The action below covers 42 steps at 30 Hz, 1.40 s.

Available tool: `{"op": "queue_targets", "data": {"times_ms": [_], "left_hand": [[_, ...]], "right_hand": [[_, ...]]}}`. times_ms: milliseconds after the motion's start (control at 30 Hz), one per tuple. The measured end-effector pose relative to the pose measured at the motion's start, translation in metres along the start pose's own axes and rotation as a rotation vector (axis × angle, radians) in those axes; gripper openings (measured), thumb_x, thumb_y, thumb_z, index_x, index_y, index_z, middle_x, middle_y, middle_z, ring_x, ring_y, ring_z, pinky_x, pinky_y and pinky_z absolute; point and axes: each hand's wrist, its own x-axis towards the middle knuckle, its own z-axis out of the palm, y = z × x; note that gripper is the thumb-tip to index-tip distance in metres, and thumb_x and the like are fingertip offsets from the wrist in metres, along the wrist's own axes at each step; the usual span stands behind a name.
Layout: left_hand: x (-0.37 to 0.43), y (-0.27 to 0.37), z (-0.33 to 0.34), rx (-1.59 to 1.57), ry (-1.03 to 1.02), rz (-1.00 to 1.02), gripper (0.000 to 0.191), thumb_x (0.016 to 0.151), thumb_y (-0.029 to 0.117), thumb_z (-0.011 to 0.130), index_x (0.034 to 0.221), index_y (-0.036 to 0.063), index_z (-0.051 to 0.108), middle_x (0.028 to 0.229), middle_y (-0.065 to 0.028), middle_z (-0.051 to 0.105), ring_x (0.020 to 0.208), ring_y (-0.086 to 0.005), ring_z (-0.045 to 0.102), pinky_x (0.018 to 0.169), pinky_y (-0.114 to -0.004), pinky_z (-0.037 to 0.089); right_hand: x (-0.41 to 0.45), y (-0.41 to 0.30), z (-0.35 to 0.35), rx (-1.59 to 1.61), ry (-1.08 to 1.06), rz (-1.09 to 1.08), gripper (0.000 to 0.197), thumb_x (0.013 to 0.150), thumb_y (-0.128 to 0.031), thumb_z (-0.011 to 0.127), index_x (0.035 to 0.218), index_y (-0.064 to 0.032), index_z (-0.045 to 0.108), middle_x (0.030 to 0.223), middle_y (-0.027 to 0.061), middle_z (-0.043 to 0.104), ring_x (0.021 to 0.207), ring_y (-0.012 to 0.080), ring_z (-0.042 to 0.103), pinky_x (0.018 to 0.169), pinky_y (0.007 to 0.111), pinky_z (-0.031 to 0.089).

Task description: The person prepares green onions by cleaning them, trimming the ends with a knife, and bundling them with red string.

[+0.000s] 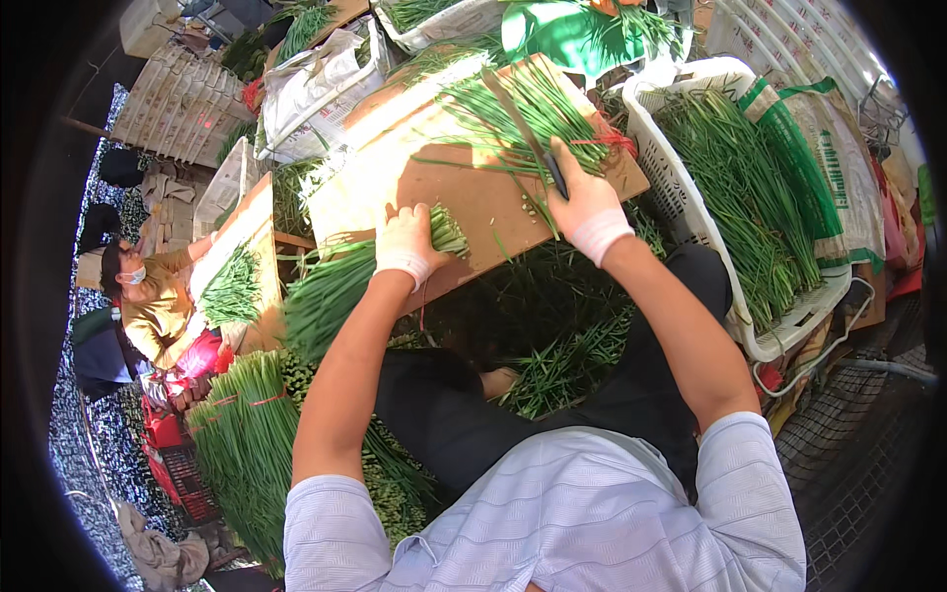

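Observation:
My left hand (407,240), in a pale knitted glove, is closed around a bundle of garlic chives (325,296) near the front left of the wooden board (473,200). The pale stem ends point right; the green leaves hang past the board's edge. My right hand (584,196), gloved too, grips a knife (514,111) by its black handle. Its long blade points away from me, over loose chives (547,96) at the board's far right. Red ties (610,139) lie beside my right hand, at the board's right edge. Small cut bits lie near the knife handle.
A white plastic crate (684,174) of chives stands at right, a green-and-white woven sack (821,177) along it. Tied chive bundles (251,436) are stacked at lower left. Leaf trimmings (570,362) lie below the board. At left, a masked person (159,303) sits at another board.

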Motion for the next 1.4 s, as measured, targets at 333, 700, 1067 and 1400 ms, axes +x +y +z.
{"op": "queue_targets", "data": {"times_ms": [333, 700, 1067, 1400], "left_hand": [[-0.005, 0.001, -0.031, -0.261, -0.243, -0.011, 0.085, 0.069, 0.050, 0.082, 0.132, 0.0042, 0.048, 0.111, -0.0231, 0.069, 0.106, -0.0359, 0.067, 0.093, -0.043, 0.053], [0.007, -0.002, 0.000, -0.227, -0.270, 0.002, 0.085, 0.068, 0.058, 0.081, 0.129, 0.0052, 0.054, 0.112, -0.0220, 0.070, 0.104, -0.0353, 0.068, 0.089, -0.043, 0.054], [-0.005, 0.004, 0.021, -0.141, -0.148, -0.053, 0.076, 0.069, 0.060, 0.081, 0.121, 0.0086, 0.059, 0.113, -0.0154, 0.067, 0.103, -0.0347, 0.067, 0.086, -0.046, 0.055], [-0.011, 0.015, 0.012, -0.099, -0.132, -0.058, 0.082, 0.067, 0.062, 0.081, 0.124, 0.0087, 0.057, 0.112, -0.0147, 0.066, 0.103, -0.0351, 0.067, 0.085, -0.046, 0.055]], "right_hand": [[-0.092, -0.016, 0.079, 0.429, -0.115, 0.005, 0.047, 0.092, -0.024, 0.058, 0.135, -0.0084, 0.049, 0.090, 0.0306, 0.067, 0.087, 0.0484, 0.064, 0.078, 0.054, 0.053], [-0.127, -0.037, 0.089, 0.407, -0.222, 0.014, 0.050, 0.094, -0.020, 0.054, 0.142, -0.0086, 0.043, 0.094, 0.0231, 0.069, 0.085, 0.0426, 0.067, 0.075, 0.050, 0.054], [-0.135, -0.033, 0.096, 0.456, -0.177, -0.008, 0.050, 0.094, -0.019, 0.054, 0.142, -0.0084, 0.043, 0.090, 0.0224, 0.069, 0.081, 0.0424, 0.067, 0.071, 0.051, 0.054], [-0.120, -0.041, 0.075, 0.362, -0.391, 0.114, 0.050, 0.094, -0.016, 0.051, 0.142, -0.0086, 0.041, 0.091, 0.0260, 0.068, 0.084, 0.0443, 0.066, 0.074, 0.052, 0.054]]}}
